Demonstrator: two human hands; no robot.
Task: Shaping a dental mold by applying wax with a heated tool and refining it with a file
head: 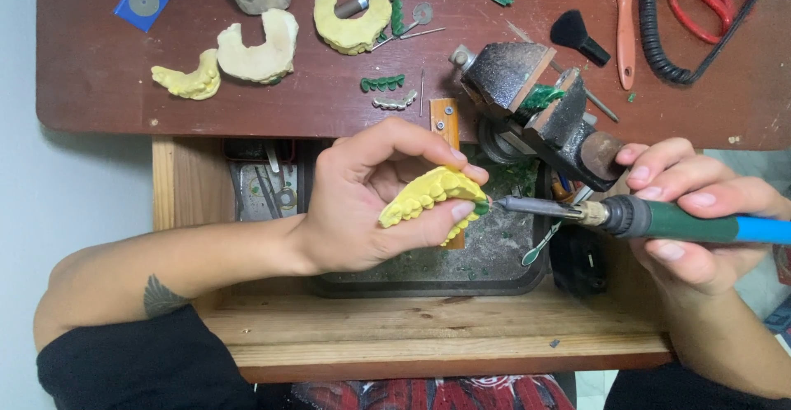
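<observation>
Your black sleeves (140, 360) are pushed up at lower left and right; a small dark tattoo (161, 297) marks your left forearm (189, 257).

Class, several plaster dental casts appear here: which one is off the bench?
The bright yellow cast, held in the left hand above the drawer tray. The pale yellow and whitish casts lie on the brown benchtop.

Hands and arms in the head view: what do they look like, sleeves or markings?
Both hands are bare, no gloves or rings visible. The left hand has a forearm with a small dark tattoo near the elbow and a black sleeve pushed up. The right hand has a bare forearm; nails are short.
</observation>
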